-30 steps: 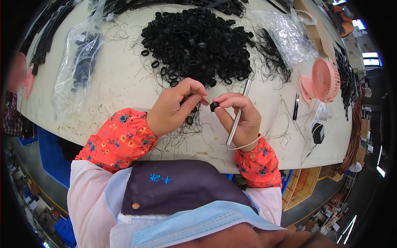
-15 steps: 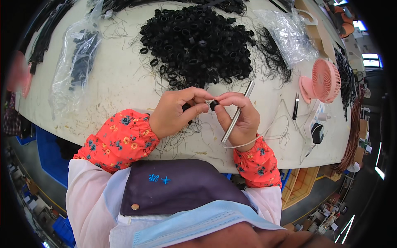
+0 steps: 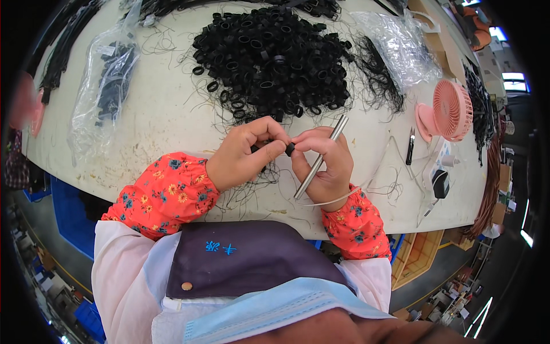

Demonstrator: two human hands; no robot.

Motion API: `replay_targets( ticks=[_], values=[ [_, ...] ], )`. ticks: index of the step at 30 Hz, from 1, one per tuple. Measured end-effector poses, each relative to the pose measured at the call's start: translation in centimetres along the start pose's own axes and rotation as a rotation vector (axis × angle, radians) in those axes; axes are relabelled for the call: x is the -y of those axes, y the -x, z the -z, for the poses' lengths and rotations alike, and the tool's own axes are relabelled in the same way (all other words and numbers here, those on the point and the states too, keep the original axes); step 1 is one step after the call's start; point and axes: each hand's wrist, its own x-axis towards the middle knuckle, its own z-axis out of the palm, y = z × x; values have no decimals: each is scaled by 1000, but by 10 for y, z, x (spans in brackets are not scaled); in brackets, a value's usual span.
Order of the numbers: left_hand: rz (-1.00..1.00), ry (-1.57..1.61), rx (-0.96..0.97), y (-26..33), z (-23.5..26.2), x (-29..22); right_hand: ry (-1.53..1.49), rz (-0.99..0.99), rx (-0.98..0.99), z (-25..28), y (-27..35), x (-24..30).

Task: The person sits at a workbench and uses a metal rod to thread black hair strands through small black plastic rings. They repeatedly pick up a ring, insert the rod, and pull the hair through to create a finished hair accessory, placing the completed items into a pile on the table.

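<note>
A small black loop [image 3: 290, 149] sits between my two hands, just over the table. My left hand [image 3: 243, 152] is closed in a pinch on it, and more black loops [image 3: 255, 149] are partly hidden inside its curled fingers. Across my right hand [image 3: 326, 163] lies a slim silver metal pen-shaped tool [image 3: 321, 157], tilted, with a thin pale cable [image 3: 335, 200] at its lower end. That hand's fingers keep hold of the tool while their tips touch the loop's right side. Loose black threads [image 3: 258, 186] lie on the table beneath my left hand.
Beyond my hands rises a big heap of black loops [image 3: 269, 63]. A clear plastic bag with black pieces [image 3: 109, 80] lies left; another clear bag [image 3: 398, 51] lies right, beside a tangle of black thread [image 3: 378, 74]. A pink fan [image 3: 450, 112] and small snips [image 3: 410, 146] are right.
My right hand has shifted slightly left and turned the tool, whose ends have moved left. The small black loop has moved a little left and down, closer to my left fingertips.
</note>
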Motion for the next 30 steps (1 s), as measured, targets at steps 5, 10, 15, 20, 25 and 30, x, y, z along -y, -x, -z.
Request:
replay_targets(
  ticks=[5,10,15,20,25,30],
  values=[
    [47,135,31,-1,4,4,132,114,25,-3,3,-2],
    [17,87,8,-1,3,5,5,-7,88,6,6,-3],
    [20,101,-24,-2,4,6,-458,-358,-15,12,-1,13],
    [15,72,-51,-1,2,5,-727,-499,34,21,7,1],
    [14,30,-26,-1,4,4,-774,-617,86,23,6,9],
    [-15,9,-18,-1,4,7,-781,-620,104,20,5,11]
  ],
)
